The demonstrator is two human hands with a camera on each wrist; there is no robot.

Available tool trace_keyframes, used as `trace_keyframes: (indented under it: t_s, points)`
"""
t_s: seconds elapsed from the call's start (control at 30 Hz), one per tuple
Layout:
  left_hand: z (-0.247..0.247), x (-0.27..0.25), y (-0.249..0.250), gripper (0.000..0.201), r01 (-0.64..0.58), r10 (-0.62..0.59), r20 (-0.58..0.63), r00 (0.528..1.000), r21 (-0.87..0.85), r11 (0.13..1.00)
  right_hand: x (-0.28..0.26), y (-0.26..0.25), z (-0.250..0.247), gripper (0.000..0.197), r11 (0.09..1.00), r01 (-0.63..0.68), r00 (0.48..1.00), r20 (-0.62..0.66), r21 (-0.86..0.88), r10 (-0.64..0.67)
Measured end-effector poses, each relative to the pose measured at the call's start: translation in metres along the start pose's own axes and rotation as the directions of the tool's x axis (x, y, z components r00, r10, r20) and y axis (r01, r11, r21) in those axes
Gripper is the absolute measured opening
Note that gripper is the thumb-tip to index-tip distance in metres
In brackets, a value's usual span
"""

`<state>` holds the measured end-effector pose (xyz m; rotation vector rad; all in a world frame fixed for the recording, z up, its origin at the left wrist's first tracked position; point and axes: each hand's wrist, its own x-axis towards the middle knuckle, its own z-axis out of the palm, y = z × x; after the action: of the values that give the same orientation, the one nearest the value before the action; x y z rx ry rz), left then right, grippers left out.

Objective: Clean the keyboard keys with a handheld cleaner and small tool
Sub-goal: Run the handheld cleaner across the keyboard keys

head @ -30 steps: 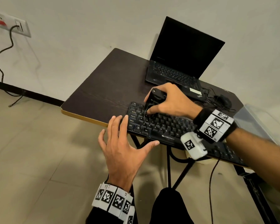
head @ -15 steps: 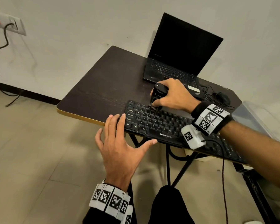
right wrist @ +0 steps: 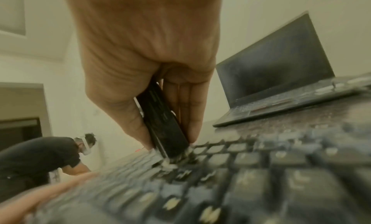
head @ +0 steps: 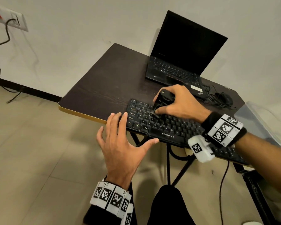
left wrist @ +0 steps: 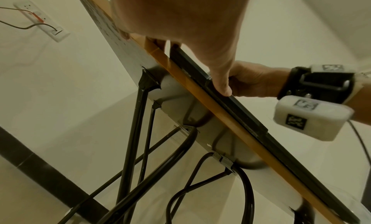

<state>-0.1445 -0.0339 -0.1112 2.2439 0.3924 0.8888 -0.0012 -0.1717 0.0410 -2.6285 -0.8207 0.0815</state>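
A black keyboard lies along the near edge of the dark desk, its front lip overhanging the desk's tan edge band. The right hand grips a black handheld cleaner upright, its fingers and thumb clamped on the body, the lower end down on the keys of the upper-left rows. The left hand is spread, fingers straight and apart: fingertips lie at the keyboard's left end, the thumb against its front edge.

A clear plastic bin stands at the desk's right end; what is in it cannot be told.

Behind the keyboard sit an open laptop with a dark screen and a black mouse among loose cable.

Only the right wrist view shows the cleaner's tip meeting the keys, with pale specks around it, and another person bent over in the background. Only the left wrist view shows the desk's underside with black metal legs. The head view alone shows the wall socket with its cord.
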Motion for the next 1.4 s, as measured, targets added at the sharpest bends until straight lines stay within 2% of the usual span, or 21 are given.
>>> trace_keyframes:
  t_s: [0.1, 0.27, 0.4, 0.47, 0.57, 0.7, 0.87, 1.0, 1.17, 1.3, 1.4]
  points:
    - [0.0, -0.001, -0.001, 0.114, -0.006, 0.006, 0.0, 1.0, -0.007, 1.0, 0.011, 0.014, -0.006, 0.022, 0.998, -0.051, 0.993, -0.112, -0.044, 0.046]
    - [0.0, 0.0, 0.0, 0.114, -0.005, 0.005, -0.012, 1.0, -0.004, 1.0, 0.003, -0.006, 0.002, 0.024, 0.997, 0.05, 0.997, 0.051, 0.052, -0.053]
    - [0.0, -0.001, -0.001, 0.113, -0.014, 0.014, 0.0, 1.0, -0.001, 1.0, 0.03, -0.001, -0.002, 0.023, 0.999, -0.032, 0.998, -0.049, -0.014, 0.031]
    - [0.0, 0.0, 0.0, 0.114, -0.009, 0.009, 0.004, 1.0, -0.005, 1.0, 0.034, -0.003, -0.002, 0.022, 0.999, -0.005, 0.999, -0.034, -0.037, 0.004]
    - [-0.001, 0.001, 0.0, 0.115, 0.003, -0.003, 0.007, 1.0, -0.005, 1.0, 0.025, -0.014, 0.003, 0.021, 0.999, 0.04, 0.998, 0.057, 0.007, -0.041]
    - [-0.001, 0.0, 0.0, 0.115, 0.0, 0.0, 0.02, 1.0, -0.005, 1.0, 0.04, -0.009, 0.002, 0.023, 1.0, -0.006, 1.0, -0.015, -0.015, 0.006]
    - [-0.001, 0.001, 0.001, 0.115, 0.004, -0.004, 0.016, 1.0, -0.004, 1.0, 0.038, -0.022, 0.008, 0.021, 0.999, 0.052, 0.998, 0.041, 0.014, -0.052]
    - [-0.001, 0.0, 0.0, 0.115, 0.003, -0.003, 0.019, 1.0, -0.002, 1.0, 0.054, -0.021, 0.006, 0.022, 1.0, -0.005, 1.0, 0.005, -0.026, 0.006]
    - [-0.002, 0.001, 0.0, 0.115, 0.014, -0.014, 0.023, 1.0, -0.004, 1.0, 0.049, -0.028, 0.009, 0.023, 0.999, 0.033, 0.997, 0.077, -0.031, -0.031]
    - [-0.001, 0.001, 0.0, 0.116, 0.019, -0.019, 0.039, 0.999, 0.002, 1.0, 0.062, -0.024, 0.005, 0.022, 0.996, -0.075, 0.997, 0.006, -0.049, 0.075]
    - [-0.003, 0.001, 0.001, 0.116, 0.019, -0.019, 0.048, 0.999, 0.001, 1.0, 0.063, -0.022, 0.002, 0.022, 0.994, -0.085, 0.996, 0.0, -0.07, 0.086]
